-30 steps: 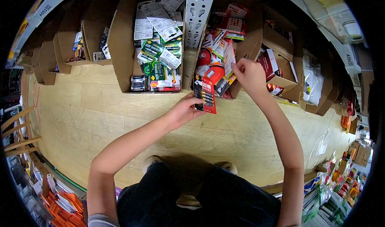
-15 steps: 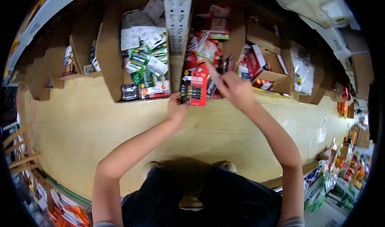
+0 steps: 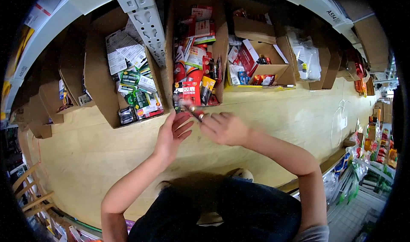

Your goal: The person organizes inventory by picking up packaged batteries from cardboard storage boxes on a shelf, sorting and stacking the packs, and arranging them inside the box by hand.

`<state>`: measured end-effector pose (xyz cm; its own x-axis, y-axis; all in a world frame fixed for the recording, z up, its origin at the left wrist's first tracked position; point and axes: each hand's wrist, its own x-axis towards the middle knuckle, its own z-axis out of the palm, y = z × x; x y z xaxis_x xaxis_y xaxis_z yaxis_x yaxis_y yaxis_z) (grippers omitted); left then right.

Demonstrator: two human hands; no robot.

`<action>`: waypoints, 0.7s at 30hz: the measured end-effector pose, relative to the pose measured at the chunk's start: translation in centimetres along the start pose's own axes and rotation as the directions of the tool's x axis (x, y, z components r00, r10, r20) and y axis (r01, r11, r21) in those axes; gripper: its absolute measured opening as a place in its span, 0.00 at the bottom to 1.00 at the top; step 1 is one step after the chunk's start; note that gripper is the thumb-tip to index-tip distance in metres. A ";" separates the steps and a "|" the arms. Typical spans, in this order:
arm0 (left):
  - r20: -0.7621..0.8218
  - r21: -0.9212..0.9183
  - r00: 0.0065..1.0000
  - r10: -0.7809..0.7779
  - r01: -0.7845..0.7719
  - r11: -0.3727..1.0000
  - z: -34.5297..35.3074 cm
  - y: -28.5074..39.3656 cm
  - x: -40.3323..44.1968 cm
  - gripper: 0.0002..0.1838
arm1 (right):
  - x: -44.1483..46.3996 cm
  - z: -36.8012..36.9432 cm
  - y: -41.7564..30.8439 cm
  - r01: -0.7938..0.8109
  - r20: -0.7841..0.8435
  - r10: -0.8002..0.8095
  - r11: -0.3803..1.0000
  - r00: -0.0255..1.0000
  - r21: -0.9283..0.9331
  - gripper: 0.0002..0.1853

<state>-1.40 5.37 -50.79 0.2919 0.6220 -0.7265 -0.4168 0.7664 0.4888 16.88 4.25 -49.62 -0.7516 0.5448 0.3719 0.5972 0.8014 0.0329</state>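
My left hand [image 3: 169, 135] is held palm inward with fingers apart, just in front of an open cardboard box [image 3: 223, 49] of battery packs. Its fingertips come close to a red and black battery pack [image 3: 186, 92] at the front of that box. My right hand [image 3: 224, 129] is closed on some batteries [image 3: 195, 112], dark with red and blurred by motion, that point toward the left fingers. Whether the left fingertips touch them I cannot tell. A yellow and black pack [image 3: 207, 86] leans beside the red one.
To the left, another cardboard box [image 3: 96, 77] holds green and white battery packs [image 3: 139, 88]. A perforated metal post [image 3: 147, 28] rises between the two boxes. On the right are a box with a red carton [image 3: 248, 58] and clear plastic packs [image 3: 306, 62]. A wooden surface [image 3: 265, 114] lies in front.
The view has shifted, so the boxes appear farther left. My left hand has come off the red pack and opened. My right hand has moved down and left, now with batteries in it.
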 end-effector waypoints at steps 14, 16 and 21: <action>-0.053 0.016 0.999 -0.004 0.005 1.000 -3.1 -1.6 1.4 0.08 | -2.7 3.6 0.0 -0.656 0.154 0.704 0.527 0.693 0.540 0.09; -0.078 0.026 0.997 -0.004 0.006 1.000 -3.4 -1.8 1.4 0.08 | -2.8 4.2 0.3 -0.751 0.343 0.793 0.205 0.504 0.628 0.10; -0.002 -0.030 0.999 0.053 -0.053 0.998 -3.5 -1.7 1.7 0.08 | -2.5 4.1 -1.7 -0.681 0.722 0.524 -0.320 0.452 0.659 0.10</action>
<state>-3.19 4.53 -54.53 0.2679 0.6613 -0.7007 -0.4569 0.7275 0.5119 16.56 2.54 -54.37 -0.2293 0.8444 -0.4842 0.1365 -0.4647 -0.8749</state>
